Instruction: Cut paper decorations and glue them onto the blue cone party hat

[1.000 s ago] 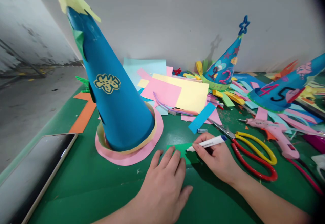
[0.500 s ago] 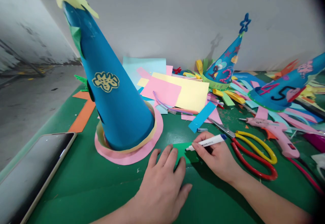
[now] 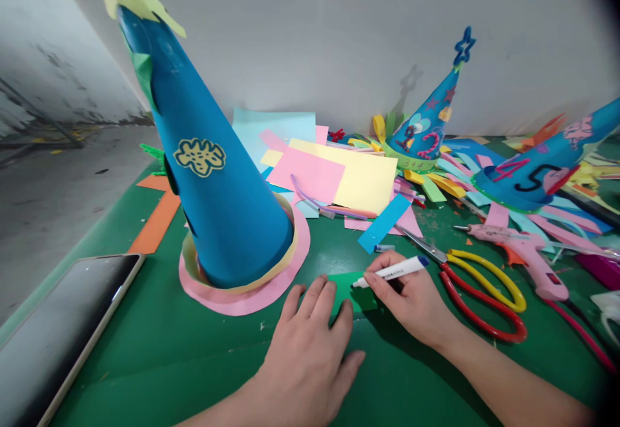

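Observation:
My right hand (image 3: 409,298) is closed round a white marker (image 3: 394,270) with a dark blue end. Its tip meets a piece of green paper (image 3: 356,294) that lies on the green table (image 3: 194,369). With fingers spread, my left hand (image 3: 314,336) rests flat on the left part of that paper and hides some of it. A small dark cap (image 3: 385,248) lies just beyond my right hand. Left of my hands stands a tall blue paper cone hat (image 3: 232,220) with a pink brim and a yellow cloud shape on its side.
Scissors (image 3: 484,291) with red and yellow handles lie right of my right hand, a pink glue gun (image 3: 527,252) beyond them. A phone (image 3: 72,330) lies at the left edge. Paper sheets (image 3: 339,175) and two decorated cone hats, one upright (image 3: 426,123), one leaning (image 3: 537,178), are farther back.
Both hands keep nearly the same place, and the marker tip stays on the green paper. The whole view has shifted very slightly.

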